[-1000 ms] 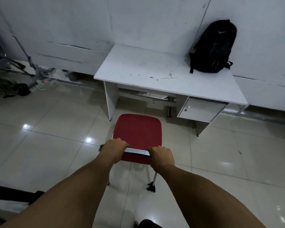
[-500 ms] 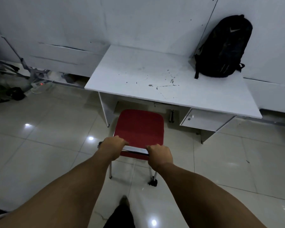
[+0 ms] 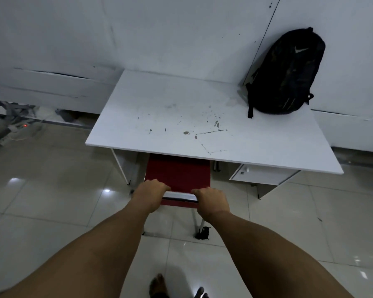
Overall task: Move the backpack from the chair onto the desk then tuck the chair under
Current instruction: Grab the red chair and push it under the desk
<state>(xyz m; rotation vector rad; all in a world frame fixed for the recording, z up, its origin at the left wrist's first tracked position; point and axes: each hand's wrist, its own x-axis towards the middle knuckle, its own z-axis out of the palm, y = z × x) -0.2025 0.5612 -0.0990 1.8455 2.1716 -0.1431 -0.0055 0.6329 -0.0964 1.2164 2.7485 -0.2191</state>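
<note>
Left hand [image 3: 149,195] and right hand [image 3: 211,200] gripped the red chair's [image 3: 178,176] metal backrest bar — seat front hidden under the bench [image 3: 138,125]; black backpack [image 3: 286,72] at its far-right corner.

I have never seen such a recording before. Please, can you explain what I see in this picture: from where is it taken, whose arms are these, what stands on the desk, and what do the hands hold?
The picture comes from a wide-angle camera worn on a person's head, looking forward and down, so the two bare arms belong to that person. There is no robot. The left hand and the right hand both grip the metal top bar of a red chair. The front of its seat is already hidden under the edge of the white desk. On the desk's far right corner a black backpack stands upright, leaning against the wall. The desktop shows chips and scratches. A small drawer unit hangs under the desk's right side. At the bottom edge, the person's feet show on the tiled floor.
</note>
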